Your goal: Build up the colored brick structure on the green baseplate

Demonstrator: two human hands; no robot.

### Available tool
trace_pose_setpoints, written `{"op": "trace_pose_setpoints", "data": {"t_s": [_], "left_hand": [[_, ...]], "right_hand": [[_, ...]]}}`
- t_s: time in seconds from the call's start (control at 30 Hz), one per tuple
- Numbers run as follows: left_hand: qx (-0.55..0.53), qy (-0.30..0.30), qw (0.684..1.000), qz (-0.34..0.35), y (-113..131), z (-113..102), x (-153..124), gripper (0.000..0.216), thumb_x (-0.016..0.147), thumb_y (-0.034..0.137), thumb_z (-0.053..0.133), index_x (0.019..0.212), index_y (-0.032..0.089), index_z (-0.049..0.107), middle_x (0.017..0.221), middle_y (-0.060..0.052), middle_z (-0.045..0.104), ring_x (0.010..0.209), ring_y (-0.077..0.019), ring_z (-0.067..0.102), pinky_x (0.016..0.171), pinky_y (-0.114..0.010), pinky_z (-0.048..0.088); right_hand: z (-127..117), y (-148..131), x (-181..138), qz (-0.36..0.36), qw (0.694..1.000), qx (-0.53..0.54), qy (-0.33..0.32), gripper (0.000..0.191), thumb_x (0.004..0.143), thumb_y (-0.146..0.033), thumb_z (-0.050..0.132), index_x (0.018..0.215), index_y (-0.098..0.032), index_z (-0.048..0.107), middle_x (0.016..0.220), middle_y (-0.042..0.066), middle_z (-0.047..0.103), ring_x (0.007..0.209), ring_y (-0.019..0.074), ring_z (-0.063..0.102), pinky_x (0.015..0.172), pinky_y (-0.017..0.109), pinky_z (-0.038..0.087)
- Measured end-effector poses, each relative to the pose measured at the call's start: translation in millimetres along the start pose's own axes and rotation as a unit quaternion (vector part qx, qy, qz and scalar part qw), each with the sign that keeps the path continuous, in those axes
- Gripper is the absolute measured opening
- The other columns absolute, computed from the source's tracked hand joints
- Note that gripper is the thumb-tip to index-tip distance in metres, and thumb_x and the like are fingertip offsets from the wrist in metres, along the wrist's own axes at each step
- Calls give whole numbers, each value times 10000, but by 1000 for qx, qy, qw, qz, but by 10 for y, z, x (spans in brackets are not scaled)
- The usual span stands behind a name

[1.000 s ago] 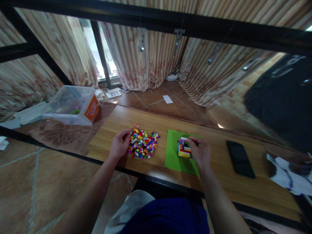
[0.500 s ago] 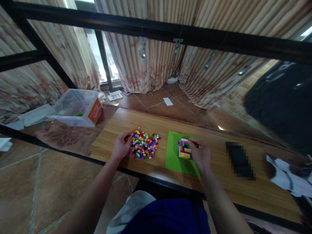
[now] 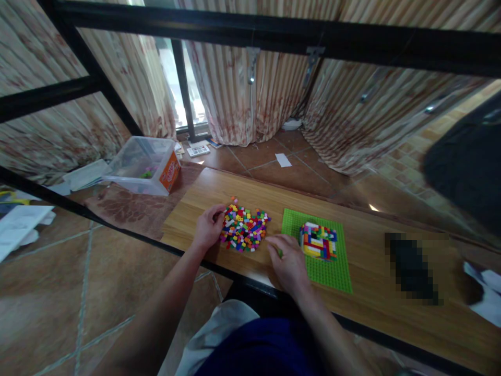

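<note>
A heap of small coloured bricks (image 3: 246, 228) lies on the wooden table (image 3: 376, 292). My left hand (image 3: 209, 228) rests at the heap's left edge with fingers curled onto the bricks; what it grips, if anything, I cannot make out. To the right lies a green baseplate (image 3: 326, 269) carrying a small multicoloured brick block (image 3: 318, 241). My right hand (image 3: 287, 261) hovers between the heap and the baseplate, fingers bent and reaching toward the heap's right edge, apart from the block.
A blurred dark object (image 3: 413, 269) lies on the table to the right, with a white cloth (image 3: 485, 292) beyond it. A clear plastic bin (image 3: 144, 166) sits on the floor at left. Black frame bars (image 3: 274, 36) cross overhead.
My right hand has left the brick block and moved left toward the heap. The left hand stays at the heap. The camera view has shifted.
</note>
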State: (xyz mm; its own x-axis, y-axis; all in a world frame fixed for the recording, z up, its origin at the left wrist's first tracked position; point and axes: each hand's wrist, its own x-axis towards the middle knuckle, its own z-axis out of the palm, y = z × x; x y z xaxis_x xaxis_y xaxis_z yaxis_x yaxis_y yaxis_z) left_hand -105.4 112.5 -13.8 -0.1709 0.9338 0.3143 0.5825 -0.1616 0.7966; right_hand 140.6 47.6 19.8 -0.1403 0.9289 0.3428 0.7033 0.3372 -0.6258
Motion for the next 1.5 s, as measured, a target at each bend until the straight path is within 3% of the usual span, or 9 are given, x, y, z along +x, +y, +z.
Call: {"op": "trace_pose_setpoints", "data": {"t_s": [0.23, 0.47, 1.03, 1.17, 1.3, 1.5], "left_hand": [[-1, -2, 1000, -2, 0, 0, -2, 214, 876, 246, 532, 1024, 199, 679, 1048, -54, 736, 976, -189, 688, 923, -337, 546], [3, -7, 1000, -12, 22, -12, -5, 219, 876, 259, 539, 1037, 198, 676, 1036, -53, 737, 967, -192, 689, 911, -338, 548], [-1, -7, 1000, -12, 28, -18, 5, 238, 870, 254, 528, 1037, 193, 686, 1039, -57, 737, 977, -201, 683, 918, -354, 544], [6, -6, 1000, -10, 23, -26, 6, 234, 865, 263, 527, 1022, 195, 686, 1040, -61, 738, 968, -204, 687, 906, -352, 549], [6, -8, 1000, -4, 4, -30, 10, 246, 859, 278, 532, 1040, 200, 679, 1033, -62, 736, 968, -207, 689, 908, -352, 551], [-2, -11, 1000, -9, -25, -24, 16, 245, 858, 298, 538, 1032, 200, 679, 1039, -63, 738, 969, -208, 689, 921, -352, 547]], "right_hand": [[188, -9, -66, 9, 998, 6, -64, 166, 888, -202, 573, 926, -238, 731, 973, 56, 701, 943, 214, 591, 862, 356, 451], [294, 17, -68, -16, 997, -19, -69, 174, 903, -220, 561, 929, -236, 732, 966, 65, 690, 935, 222, 578, 832, 365, 439], [188, 16, -83, -26, 996, -56, -70, 171, 916, -207, 540, 832, -207, 688, 921, 70, 672, 898, 227, 565, 819, 366, 443], [70, -4, -85, 10, 999, -5, -46, 193, 939, -240, 500, 869, -216, 679, 892, 56, 687, 860, 205, 607, 791, 343, 467], [-202, 30, -67, 58, 997, 43, -7, 218, 947, -320, 496, 925, -218, 687, 906, 53, 706, 823, 185, 651, 760, 319, 500], [-624, 338, 13, 99, 993, 13, 69, 248, 915, -407, 531, 930, -228, 702, 967, 69, 719, 842, 204, 661, 801, 362, 516]]}}
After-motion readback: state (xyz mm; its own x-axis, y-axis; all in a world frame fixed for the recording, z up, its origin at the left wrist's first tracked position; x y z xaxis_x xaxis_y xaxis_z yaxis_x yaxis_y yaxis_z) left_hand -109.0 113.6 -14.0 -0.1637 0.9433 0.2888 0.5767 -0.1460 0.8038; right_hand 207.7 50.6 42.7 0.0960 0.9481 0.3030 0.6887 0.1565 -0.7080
